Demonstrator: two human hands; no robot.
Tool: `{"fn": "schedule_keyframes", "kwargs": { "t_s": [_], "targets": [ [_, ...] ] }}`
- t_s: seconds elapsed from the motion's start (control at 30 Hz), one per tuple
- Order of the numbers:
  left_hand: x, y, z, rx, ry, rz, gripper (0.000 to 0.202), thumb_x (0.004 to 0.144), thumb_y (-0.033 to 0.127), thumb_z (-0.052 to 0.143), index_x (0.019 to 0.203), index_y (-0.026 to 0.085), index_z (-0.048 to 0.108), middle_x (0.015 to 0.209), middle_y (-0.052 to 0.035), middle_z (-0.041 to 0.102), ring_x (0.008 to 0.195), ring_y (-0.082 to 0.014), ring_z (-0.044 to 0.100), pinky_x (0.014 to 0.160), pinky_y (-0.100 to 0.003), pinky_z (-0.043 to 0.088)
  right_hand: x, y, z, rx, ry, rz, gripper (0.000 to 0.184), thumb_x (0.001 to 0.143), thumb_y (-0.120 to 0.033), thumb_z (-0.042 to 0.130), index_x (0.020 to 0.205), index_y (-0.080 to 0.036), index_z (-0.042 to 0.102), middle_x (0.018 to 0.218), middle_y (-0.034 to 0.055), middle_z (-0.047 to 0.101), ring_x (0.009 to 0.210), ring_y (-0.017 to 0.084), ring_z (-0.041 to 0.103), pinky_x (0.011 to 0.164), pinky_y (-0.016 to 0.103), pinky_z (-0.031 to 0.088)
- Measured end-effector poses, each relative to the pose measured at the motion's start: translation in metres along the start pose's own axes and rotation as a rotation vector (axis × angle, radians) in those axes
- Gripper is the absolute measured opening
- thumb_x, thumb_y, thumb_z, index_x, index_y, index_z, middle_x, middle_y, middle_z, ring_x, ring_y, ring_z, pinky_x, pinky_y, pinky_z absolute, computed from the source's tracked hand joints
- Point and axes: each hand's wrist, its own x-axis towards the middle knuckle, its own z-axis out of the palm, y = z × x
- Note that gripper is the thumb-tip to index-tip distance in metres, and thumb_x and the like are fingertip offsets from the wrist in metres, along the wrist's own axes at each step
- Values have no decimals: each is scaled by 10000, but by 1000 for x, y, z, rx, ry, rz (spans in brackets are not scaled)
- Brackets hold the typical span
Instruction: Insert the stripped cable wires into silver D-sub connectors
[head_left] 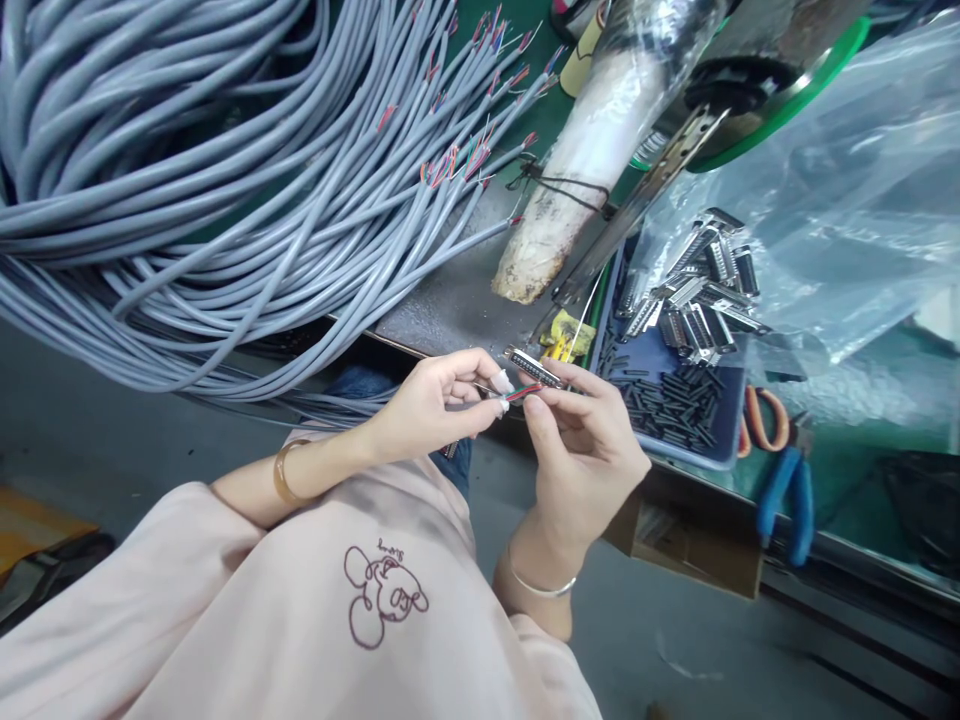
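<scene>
My left hand (pixel 435 405) pinches the stripped end of a grey cable, with red and green wires (pixel 519 392) sticking out between its fingertips. My right hand (pixel 585 450) holds a small metal D-sub connector (pixel 534 367) between thumb and forefinger, right against those wire ends. Both hands meet just in front of the bench edge, above my lap. The cable body is mostly hidden under my left hand.
A large bundle of grey cables (pixel 187 170) with stripped coloured ends fills the left. A blue tray (pixel 679 455) holds black sleeves and several metal connectors (pixel 701 290). Clear plastic bag (pixel 847 200) right. Blue-handled pliers (pixel 787 495) and orange-handled scissors (pixel 761 418) lie on the bench.
</scene>
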Motion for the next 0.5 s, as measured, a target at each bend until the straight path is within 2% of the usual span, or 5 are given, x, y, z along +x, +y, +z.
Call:
{"fn": "schedule_keyframes", "kwargs": {
  "t_s": [0.2, 0.37, 0.5],
  "targets": [
    [-1, -4, 1, 24, -11, 49, 163, 817, 144, 691, 936, 153, 581, 796, 26, 614, 546, -29, 550, 522, -151, 477, 0, 2, -1, 50, -30, 63, 46, 857, -190, 764, 850, -229, 741, 1080, 27, 754, 932, 172, 769, 794, 317, 646],
    [1, -3, 3, 16, -3, 65, 140, 823, 134, 678, 899, 154, 562, 836, 29, 579, 527, -11, 533, 495, -137, 472, 1, 0, -1, -28, -26, -1, 42, 854, -205, 762, 837, -224, 729, 1057, 38, 758, 988, 197, 754, 846, 366, 638],
    [1, -3, 2, -10, -18, 6, 149, 834, 144, 677, 896, 163, 542, 742, 55, 555, 498, -20, 530, 476, -134, 445, 1, -1, -1, -86, -17, -47, 41, 854, -195, 761, 843, -227, 736, 1044, 37, 761, 976, 192, 750, 863, 375, 636]
  ]
}}
